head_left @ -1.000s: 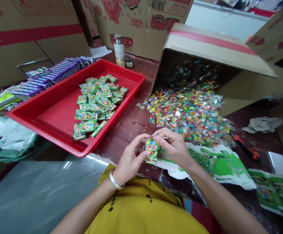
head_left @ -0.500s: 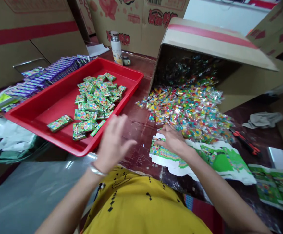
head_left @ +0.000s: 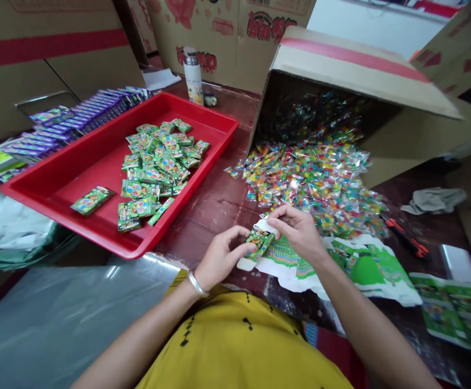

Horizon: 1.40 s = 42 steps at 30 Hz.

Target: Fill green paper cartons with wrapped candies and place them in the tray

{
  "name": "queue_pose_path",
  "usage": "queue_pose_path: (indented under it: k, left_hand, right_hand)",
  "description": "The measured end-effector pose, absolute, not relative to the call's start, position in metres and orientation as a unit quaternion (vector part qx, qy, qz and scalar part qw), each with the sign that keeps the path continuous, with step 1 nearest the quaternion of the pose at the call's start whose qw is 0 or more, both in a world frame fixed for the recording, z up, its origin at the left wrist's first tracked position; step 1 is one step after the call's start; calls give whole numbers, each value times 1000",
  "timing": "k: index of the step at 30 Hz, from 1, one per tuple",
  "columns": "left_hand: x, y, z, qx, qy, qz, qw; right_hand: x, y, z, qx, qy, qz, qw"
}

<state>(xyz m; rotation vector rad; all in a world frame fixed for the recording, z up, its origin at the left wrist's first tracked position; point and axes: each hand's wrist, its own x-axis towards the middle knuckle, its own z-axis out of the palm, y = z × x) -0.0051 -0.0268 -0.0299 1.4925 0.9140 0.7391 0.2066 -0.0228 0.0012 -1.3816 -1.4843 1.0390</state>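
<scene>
Between my two hands is a small green printed candy box, with white flaps at its ends. My left hand grips its left side between thumb and fingers. My right hand pinches at its upper right edge. Just right of it, under my right forearm, a fanned row of flat green box blanks lies on the table. Behind my right hand spreads a heap of small clear packets of coloured candy, spilling from a tipped cardboard box. Filled-out green boxes lie piled in the red tray to the left.
Purple boxes stand in rows behind the tray. A white flask and small cup are at the back. On the right lie red-handled pliers or cutters, a grey cloth and more green printed sheets.
My left hand has come right from beside the tray's edge and taken hold of a green box. My right hand has lifted that box from the end of the fanned row.
</scene>
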Motion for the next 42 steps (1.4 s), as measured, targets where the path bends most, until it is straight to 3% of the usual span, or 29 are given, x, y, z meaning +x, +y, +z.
queue_pose_path:
  k: [5,9,12,19,25,30,36,42]
  left_hand:
    - [-5,-24,-17,411,230,273,839]
    - [-2,-24,-16,320,179,288,885]
    - [-3,-23,-16,322,200,296,877]
    - [-8,-22,-13,421,238,256,837]
    - [-3,-27,-11,423,316,373,763]
    - [10,-41,-17,410,388,453,690]
    - [8,-42,-18,448,455,426,641]
    - [12,-21,-25,441,511,431,599]
  right_hand:
    - [198,-26,18,-516,-577,444,452]
    - [190,-43,24,-540,-663,269,443]
    - [186,-57,23,-534,-722,229,375]
    - [194,-52,35,-509,-649,490,283]
    - [183,-54,26,-547,-554,421,465]
    - [166,-62,-2,-546,-483,416,544]
    - [164,-61,-2,-494,-444,528,530]
    - [156,-50,-1,-537,-432,445,572]
